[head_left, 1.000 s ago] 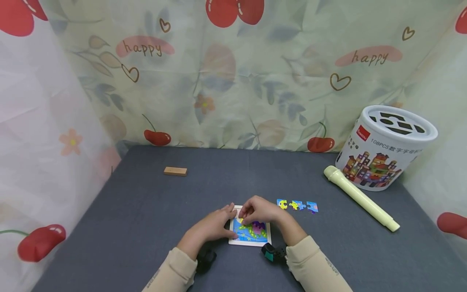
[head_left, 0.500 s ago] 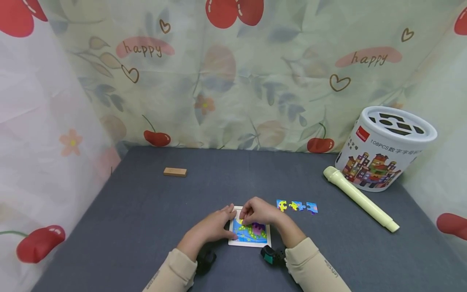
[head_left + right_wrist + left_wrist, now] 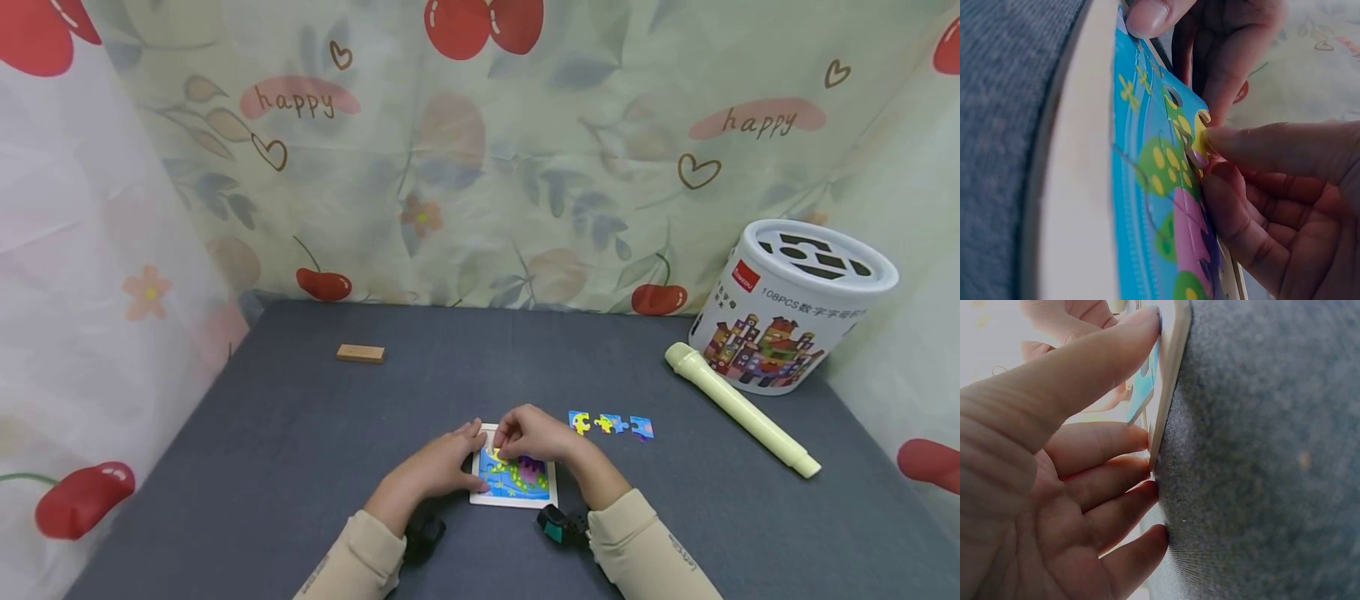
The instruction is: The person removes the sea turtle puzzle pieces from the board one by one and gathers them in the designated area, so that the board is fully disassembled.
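A small puzzle in a pale frame [image 3: 514,502] lies on the dark table, its lower part filled with blue, green and purple picture pieces. My left hand [image 3: 438,462] lies along its left side; the thumb rests on the lower left of the puzzle and the other fingers touch the frame's edge in the left wrist view. With thumb and fingers, my right hand [image 3: 536,433] pinches a yellow and blue piece [image 3: 1200,128] at the puzzle's upper left; that piece stands slightly tilted. The fingers partly hide the puzzle's upper part.
Several loose puzzle pieces [image 3: 611,423] lie right of the frame. A wooden block [image 3: 361,353] sits at the back left. At the right, a pale yellow stick [image 3: 742,408] lies before a white tub [image 3: 787,308]. A patterned curtain [image 3: 480,167] hangs behind the table.
Both hands have stayed nearly in place over the puzzle. Around the pinched piece, the right fingertips have shifted only very slightly.
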Demonstrator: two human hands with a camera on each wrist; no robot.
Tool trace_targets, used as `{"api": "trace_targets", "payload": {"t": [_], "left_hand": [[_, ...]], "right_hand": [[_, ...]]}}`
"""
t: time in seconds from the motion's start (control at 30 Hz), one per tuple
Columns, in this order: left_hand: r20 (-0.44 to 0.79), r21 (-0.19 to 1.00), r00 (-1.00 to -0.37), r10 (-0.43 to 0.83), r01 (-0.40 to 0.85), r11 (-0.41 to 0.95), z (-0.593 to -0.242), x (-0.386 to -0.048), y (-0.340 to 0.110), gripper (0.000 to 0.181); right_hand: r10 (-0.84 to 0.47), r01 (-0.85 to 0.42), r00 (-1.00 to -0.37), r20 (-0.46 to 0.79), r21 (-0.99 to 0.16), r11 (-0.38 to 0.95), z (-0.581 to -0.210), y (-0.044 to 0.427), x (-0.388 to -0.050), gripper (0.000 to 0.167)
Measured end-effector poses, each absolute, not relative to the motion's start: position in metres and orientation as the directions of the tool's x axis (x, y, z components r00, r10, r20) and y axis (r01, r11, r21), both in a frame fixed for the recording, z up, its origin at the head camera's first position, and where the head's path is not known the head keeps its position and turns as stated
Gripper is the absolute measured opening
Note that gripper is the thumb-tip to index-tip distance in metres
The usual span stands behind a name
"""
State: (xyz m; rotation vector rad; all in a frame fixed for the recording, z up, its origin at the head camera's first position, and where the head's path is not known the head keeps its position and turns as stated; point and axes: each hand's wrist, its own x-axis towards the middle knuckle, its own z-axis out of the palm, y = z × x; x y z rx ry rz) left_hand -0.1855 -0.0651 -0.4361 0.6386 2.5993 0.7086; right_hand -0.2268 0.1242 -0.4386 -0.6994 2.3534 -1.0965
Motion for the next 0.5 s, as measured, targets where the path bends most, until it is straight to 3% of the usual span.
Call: {"api": "trace_targets", "payload": {"t": [0.5], "left_hand": [[-0.226, 0.550, -0.827, 0.515, 0.328, 0.768, -0.4365, -0.1864, -0.0652, 0.071]], "right_hand": [[-0.647, -0.196, -0.739, -0.186, -0.860, 0.471, -0.4402, 0.1297, -0.2271, 0.011]]}}
